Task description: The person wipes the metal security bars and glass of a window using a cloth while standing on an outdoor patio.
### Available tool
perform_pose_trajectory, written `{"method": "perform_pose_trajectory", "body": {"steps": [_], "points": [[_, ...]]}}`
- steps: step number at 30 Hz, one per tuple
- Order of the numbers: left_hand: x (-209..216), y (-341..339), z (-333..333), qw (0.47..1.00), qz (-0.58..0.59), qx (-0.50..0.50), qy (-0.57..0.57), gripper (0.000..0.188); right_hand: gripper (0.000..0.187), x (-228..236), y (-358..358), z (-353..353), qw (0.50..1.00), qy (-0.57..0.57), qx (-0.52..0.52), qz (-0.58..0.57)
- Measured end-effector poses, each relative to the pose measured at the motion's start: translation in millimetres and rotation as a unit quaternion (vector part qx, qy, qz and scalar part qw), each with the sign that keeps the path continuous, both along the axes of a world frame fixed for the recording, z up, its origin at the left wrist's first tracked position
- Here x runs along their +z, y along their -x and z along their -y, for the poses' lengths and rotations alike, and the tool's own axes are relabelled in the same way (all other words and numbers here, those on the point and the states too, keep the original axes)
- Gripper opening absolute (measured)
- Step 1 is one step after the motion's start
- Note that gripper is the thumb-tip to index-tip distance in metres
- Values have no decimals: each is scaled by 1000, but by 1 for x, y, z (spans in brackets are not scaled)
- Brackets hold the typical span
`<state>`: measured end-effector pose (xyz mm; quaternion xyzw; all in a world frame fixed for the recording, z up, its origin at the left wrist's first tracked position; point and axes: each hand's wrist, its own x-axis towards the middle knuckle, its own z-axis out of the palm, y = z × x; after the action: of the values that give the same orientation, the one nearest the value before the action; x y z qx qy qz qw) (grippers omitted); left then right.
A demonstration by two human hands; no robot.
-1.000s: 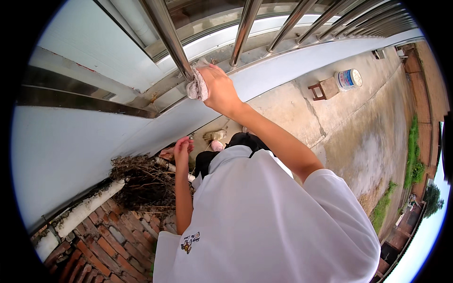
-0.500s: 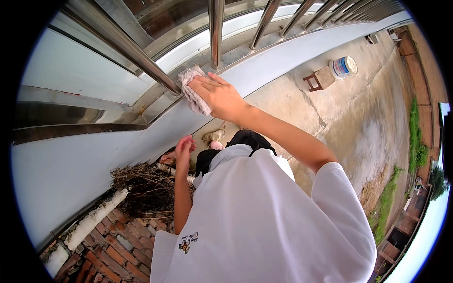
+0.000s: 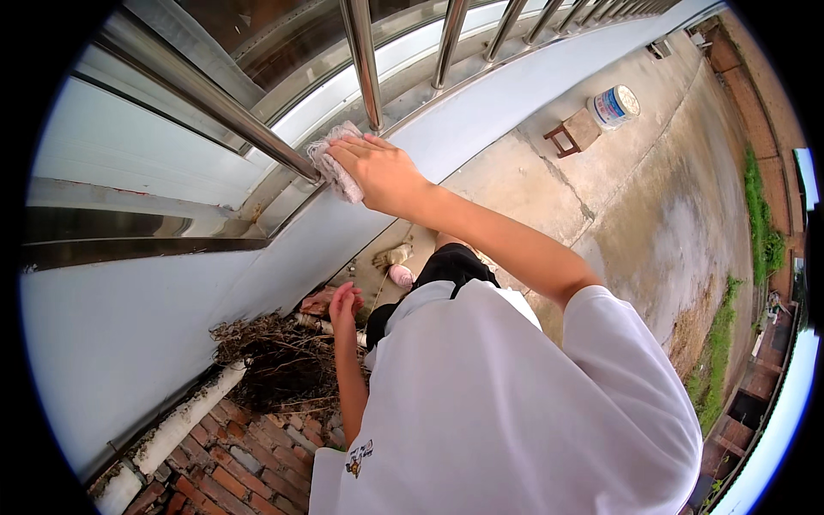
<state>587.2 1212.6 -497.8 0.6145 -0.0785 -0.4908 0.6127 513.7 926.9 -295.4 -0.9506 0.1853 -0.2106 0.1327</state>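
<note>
Well, R hand (image 3: 384,174) w/ rag (image 3: 333,165); bucket (image 3: 614,106) shut.

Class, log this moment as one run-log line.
right hand: presses cloth on window sill by steel bar | left hand: hangs free, empty | below: dry twigs

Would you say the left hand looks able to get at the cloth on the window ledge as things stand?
Probably not without shifting. The left hand hangs low beside the body near the dry twigs, while the cloth is pressed under the right hand high up by the steel bars.
</note>
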Motion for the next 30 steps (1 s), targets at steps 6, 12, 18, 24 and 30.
{"method": "perform_pose_trajectory", "body": {"steps": [6, 12, 18, 24, 30], "points": [[32, -3, 11, 996, 87, -6, 35, 28, 47, 1, -3, -7, 992, 57, -112, -5], [187, -10, 79, 881, 383, 79, 268, 15, 42, 10, -10, -26, 998, -38, -55, -15], [318, -64, 216, 877, 381, 70, 285, 36, 33, 41, 27, -26, 967, -228, -114, 22], [316, -71, 235, 933, 259, 54, 246, 37, 48, 55, 72, 38, 969, -33, -104, 220], [317, -66, 239, 934, 242, 59, 257, 39, 62, 0, 47, 71, 992, -97, 1, 80]]}}
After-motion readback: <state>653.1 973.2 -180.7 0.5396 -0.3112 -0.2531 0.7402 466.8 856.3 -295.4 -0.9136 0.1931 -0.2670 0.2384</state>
